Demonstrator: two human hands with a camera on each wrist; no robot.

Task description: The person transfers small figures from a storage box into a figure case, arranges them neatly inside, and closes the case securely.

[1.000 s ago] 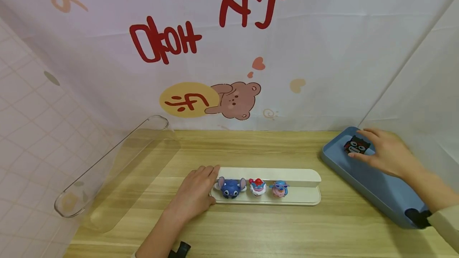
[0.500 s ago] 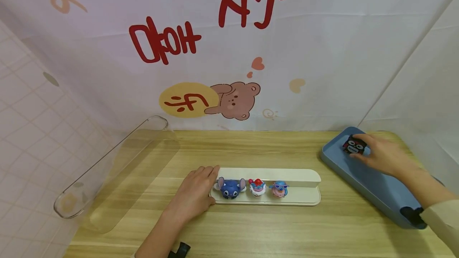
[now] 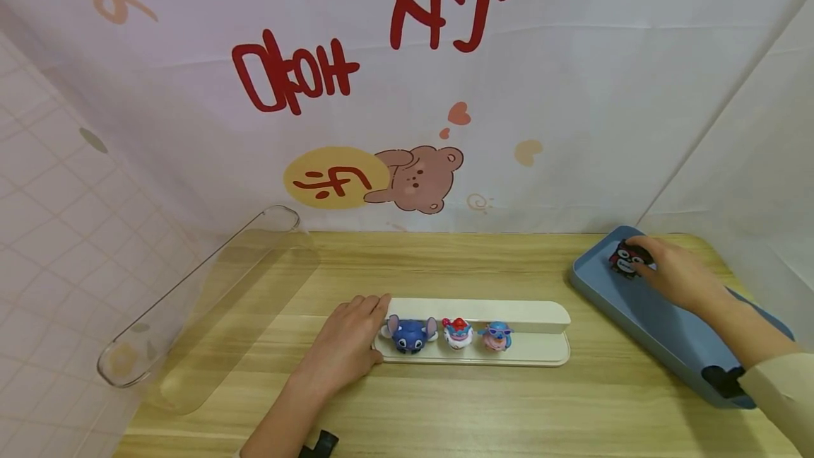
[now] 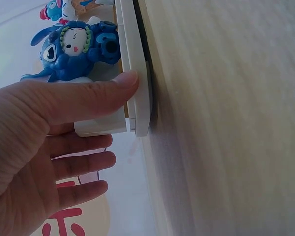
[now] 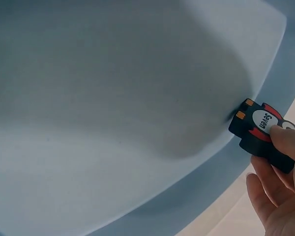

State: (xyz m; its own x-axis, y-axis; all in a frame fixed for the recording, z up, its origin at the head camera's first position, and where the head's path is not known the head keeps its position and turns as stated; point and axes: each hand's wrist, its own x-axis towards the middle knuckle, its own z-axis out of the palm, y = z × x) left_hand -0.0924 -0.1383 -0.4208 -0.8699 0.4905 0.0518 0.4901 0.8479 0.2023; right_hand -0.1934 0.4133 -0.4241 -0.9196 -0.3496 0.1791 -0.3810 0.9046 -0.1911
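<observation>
In the blue tray (image 3: 668, 324), at its far end, my right hand (image 3: 687, 278) pinches a black owl-like figurine (image 3: 623, 260). The right wrist view shows the thumb on the front of that figurine (image 5: 263, 125), which reads "Seven", and fingers behind it. My left hand (image 3: 343, 338) grips the left end of a white two-step display stand (image 3: 534, 348), its thumb (image 4: 101, 98) on the front edge. Along the lower step stand a blue big-eared figurine (image 3: 409, 335), a white one with a red top (image 3: 457, 334) and a blue-and-pink one in glasses (image 3: 497, 336).
To the left lies a clear long cover (image 3: 222, 316), open side tilted toward the left wall. A printed white cloth (image 3: 572, 90) hangs behind the wooden table (image 3: 445, 408). A black strap piece (image 3: 321, 442) shows by the left forearm.
My right hand has come down on the black figurine and its thumb now lies against the figurine's front. The left hand and the stand have stayed put.
</observation>
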